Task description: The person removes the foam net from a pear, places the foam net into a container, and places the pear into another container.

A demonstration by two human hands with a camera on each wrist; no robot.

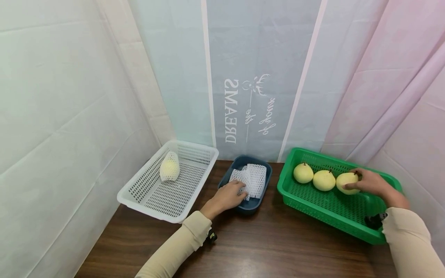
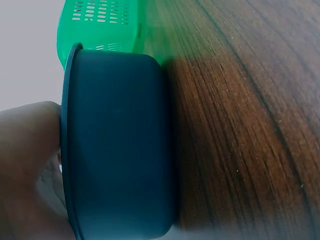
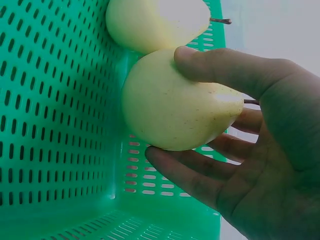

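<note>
In the head view, three pale yellow pears sit along the far side of the green basket. My right hand grips the rightmost pear, thumb on one side and fingers on the other, with its stem toward the palm. That pear lies right beside the middle pear; the left pear is farther along. My left hand reaches over the rim of a dark blue tub onto white foam net sleeves. In the left wrist view its fingertips are hidden behind the tub; I cannot tell whether they pinch a sleeve.
A white basket stands at the left, holding one pear in a foam net. All three containers stand on a dark wooden table. A printed curtain hangs close behind them, with pale fabric at both sides.
</note>
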